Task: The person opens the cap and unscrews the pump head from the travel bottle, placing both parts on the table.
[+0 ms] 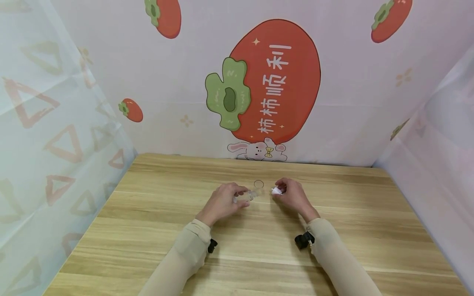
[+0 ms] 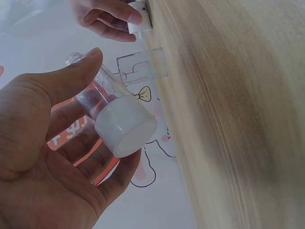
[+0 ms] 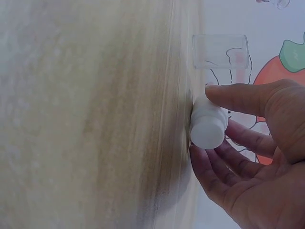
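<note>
My left hand (image 1: pixel 224 201) holds a small clear bottle (image 1: pixel 244 197) tilted above the table, thumb on one side and fingers on the other. In the left wrist view the bottle's white end (image 2: pixel 126 126) points toward the camera. My right hand (image 1: pixel 294 197) pinches a white pump-like top (image 1: pixel 276 190) close to the tabletop; its rounded end (image 3: pixel 208 131) faces the right wrist camera. Between the hands, slightly farther back, a clear open cylinder (image 2: pixel 138 67) stands upright on the table, apart from both hands. Its dark round rim shows in the head view.
The wood-grain table (image 1: pixel 148 230) ends at the back against a printed wall sheet (image 1: pixel 200 135) with persimmons and a rabbit. Pale sheets also hang at the left and right sides. A black wrist camera (image 1: pixel 303 241) is strapped below the right hand.
</note>
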`<state>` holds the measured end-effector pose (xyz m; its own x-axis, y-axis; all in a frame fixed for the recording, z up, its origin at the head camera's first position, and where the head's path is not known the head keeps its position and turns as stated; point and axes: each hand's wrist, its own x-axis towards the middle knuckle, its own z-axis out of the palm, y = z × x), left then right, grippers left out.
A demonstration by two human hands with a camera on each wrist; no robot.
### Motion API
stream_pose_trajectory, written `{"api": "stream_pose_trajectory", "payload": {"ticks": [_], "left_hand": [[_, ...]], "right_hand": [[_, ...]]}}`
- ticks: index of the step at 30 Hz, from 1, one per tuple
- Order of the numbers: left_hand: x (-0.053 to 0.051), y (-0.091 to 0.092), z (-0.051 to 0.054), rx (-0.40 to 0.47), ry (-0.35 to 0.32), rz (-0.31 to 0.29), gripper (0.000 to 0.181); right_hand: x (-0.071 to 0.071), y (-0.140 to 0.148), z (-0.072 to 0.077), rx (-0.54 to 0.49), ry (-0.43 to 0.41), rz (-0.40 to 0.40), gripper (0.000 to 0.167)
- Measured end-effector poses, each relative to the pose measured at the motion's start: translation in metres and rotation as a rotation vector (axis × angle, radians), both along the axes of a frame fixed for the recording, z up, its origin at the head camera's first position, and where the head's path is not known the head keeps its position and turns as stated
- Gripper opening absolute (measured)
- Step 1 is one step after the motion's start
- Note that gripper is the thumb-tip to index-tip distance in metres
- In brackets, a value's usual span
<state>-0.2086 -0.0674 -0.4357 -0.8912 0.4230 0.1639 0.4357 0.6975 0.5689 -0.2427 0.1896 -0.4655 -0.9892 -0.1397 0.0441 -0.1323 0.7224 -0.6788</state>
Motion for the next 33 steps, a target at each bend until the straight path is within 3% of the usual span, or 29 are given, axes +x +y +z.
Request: {"api": "stream_pose_trajectory", "payload": {"ticks": [6,23,33], "left_hand": [[0.000,-0.001,-0.001,0.035,-0.006,0.012,0.039],[-0.011,-0.002,-0.016,0.249,-0.068,0.153,0.032],[-0.016,-0.002,-0.019,0.314,-0.139,0.228,0.038]], "right_hand": [[0.001,0.000,0.001,0.014,0.016,0.008,0.035],[0.008,0.007,0.011,0.001,-0.036,-0.019,0.040],[0.015,0.017,0.015,-0.019,-0.045,-0.016,0.041]]}}
